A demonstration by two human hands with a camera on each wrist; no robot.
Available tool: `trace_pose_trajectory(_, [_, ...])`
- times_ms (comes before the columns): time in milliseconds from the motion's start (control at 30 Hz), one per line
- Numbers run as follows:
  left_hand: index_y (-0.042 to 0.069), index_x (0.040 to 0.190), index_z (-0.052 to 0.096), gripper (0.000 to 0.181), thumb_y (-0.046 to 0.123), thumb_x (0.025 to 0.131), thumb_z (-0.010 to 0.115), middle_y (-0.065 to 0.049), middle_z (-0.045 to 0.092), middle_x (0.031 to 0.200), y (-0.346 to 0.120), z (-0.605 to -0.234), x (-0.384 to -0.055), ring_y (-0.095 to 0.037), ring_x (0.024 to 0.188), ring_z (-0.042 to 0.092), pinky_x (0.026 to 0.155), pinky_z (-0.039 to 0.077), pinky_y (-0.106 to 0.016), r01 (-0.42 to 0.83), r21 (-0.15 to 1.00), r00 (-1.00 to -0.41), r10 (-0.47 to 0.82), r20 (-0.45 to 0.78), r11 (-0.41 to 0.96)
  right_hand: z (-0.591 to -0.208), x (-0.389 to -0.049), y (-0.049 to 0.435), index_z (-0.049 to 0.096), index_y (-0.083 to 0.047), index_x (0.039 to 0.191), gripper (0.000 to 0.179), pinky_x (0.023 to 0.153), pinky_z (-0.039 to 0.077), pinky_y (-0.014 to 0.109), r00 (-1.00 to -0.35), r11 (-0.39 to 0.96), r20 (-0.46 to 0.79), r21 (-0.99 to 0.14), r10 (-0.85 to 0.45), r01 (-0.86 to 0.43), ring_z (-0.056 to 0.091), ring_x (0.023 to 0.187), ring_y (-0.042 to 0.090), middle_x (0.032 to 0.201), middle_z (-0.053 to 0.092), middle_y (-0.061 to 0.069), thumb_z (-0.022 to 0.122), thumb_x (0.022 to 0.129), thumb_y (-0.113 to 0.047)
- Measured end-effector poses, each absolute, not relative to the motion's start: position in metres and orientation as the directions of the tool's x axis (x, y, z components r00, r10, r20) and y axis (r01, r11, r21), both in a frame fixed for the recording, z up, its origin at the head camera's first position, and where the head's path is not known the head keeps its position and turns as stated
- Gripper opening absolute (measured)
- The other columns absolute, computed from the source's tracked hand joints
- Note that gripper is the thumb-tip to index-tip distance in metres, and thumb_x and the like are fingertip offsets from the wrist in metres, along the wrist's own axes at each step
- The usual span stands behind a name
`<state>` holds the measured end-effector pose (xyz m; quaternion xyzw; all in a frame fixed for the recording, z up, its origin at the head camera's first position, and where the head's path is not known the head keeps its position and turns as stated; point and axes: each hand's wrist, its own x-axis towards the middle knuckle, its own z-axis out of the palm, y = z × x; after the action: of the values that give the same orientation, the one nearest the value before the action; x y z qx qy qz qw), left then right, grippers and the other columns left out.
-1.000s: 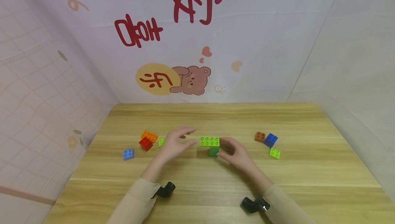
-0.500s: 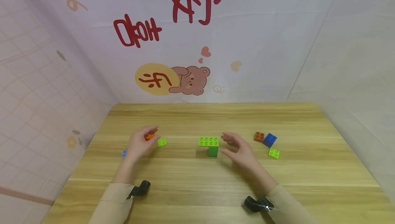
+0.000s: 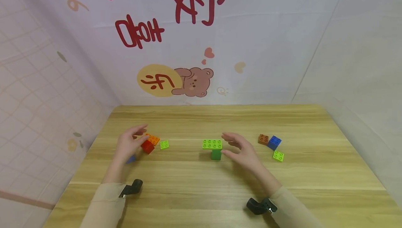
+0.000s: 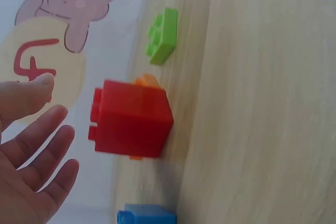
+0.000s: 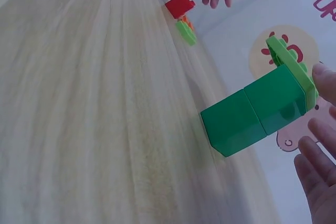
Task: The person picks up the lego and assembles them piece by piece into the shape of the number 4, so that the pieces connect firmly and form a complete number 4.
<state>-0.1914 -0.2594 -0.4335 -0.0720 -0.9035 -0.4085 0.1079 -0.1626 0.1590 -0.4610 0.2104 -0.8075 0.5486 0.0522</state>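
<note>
In the head view, a stack of two dark green bricks (image 5: 254, 109) with a lime eight-stud plate (image 3: 212, 144) on top stands mid-table. The plate overhangs leftward. My right hand (image 3: 243, 153) is held just right of the stack, thumb and fingers spread around its side; whether the thumb touches the plate I cannot tell. At the left, my left hand (image 3: 128, 146) hovers by a red brick (image 4: 134, 119), fingers parted and holding nothing. Beside the red brick lies an orange plate (image 3: 152, 139). A light blue brick (image 4: 149, 215) is partly hidden by the left hand.
A small lime plate (image 3: 164, 145) lies between the red brick and the stack. To the right are a brown brick (image 3: 263, 139), a dark blue brick (image 3: 274, 142) and another small lime plate (image 3: 278, 156). A printed cloth backdrop (image 3: 263, 46) rises behind the wooden table (image 3: 201, 193).
My left hand has moved left, from beside the stack to the red brick. The right hand has shifted only slightly by the stack, which stays in place.
</note>
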Motion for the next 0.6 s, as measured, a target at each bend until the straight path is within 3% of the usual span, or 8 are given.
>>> trace_pose_trajectory(367, [-0.001, 0.133, 0.060, 0.042, 0.006, 0.093, 0.069, -0.025, 0.065, 0.119, -0.278, -0.437, -0.199, -0.043, 0.108, 0.059, 0.088, 0.049, -0.057, 0.179, 0.674, -0.978, 0.057, 0.199, 0.717, -0.465, -0.163, 0.155, 0.057, -0.003, 0.135, 0.056, 0.099, 0.048, 0.042, -0.882, 0.264, 0.355, -0.860, -0.309, -0.438, 0.058, 0.118, 0.028, 0.131, 0.062, 0.010, 0.079, 0.084, -0.005])
trace_pose_trajectory(600, [-0.001, 0.133, 0.060, 0.044, 0.003, 0.090, 0.071, -0.026, 0.063, 0.122, -0.283, -0.446, -0.202, -0.045, 0.110, 0.056, 0.089, 0.049, -0.059, 0.188, 0.662, -0.981, 0.112, 0.155, 0.726, -0.468, -0.164, 0.152, 0.056, -0.001, 0.136, 0.056, 0.100, 0.047, 0.050, -0.885, 0.234, 0.350, -0.873, -0.307, -0.427, 0.056, 0.120, 0.036, 0.132, 0.059, 0.021, 0.077, 0.084, 0.000])
